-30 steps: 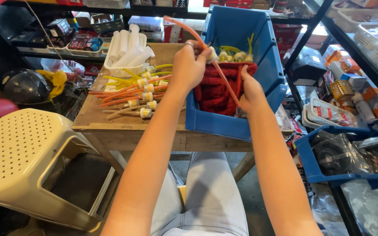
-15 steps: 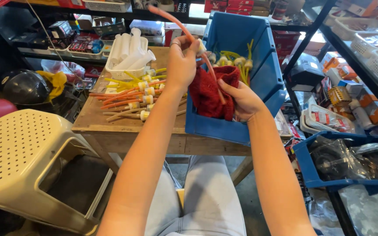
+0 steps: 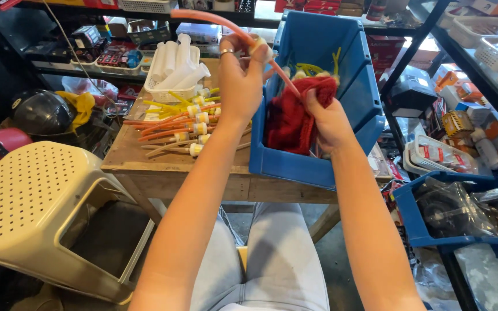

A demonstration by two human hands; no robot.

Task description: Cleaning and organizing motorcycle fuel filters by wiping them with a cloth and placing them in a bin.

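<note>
My left hand (image 3: 240,78) is raised over the wooden table and grips a long orange tube (image 3: 214,18) with a pale fitting at its end; the tube arcs up to the left and runs down to the right. My right hand (image 3: 329,118) pinches the tube's lower part and presses a dark red cloth (image 3: 298,115) against it. Both hands work over the open front of a blue plastic bin (image 3: 341,69) that holds yellow and pale pieces. A pile of orange and yellow tubes with white fittings (image 3: 183,124) lies on the table left of my left hand.
The small wooden table (image 3: 157,167) carries a white basket of white tubes (image 3: 174,66). A cream perforated stool (image 3: 36,201) stands at lower left. Another blue bin with bagged parts (image 3: 462,213) sits at right. Shelves of boxes line the back and right.
My left hand has lifted the orange tube higher. My right hand has picked up the red cloth from the bin and wrapped it around the tube.
</note>
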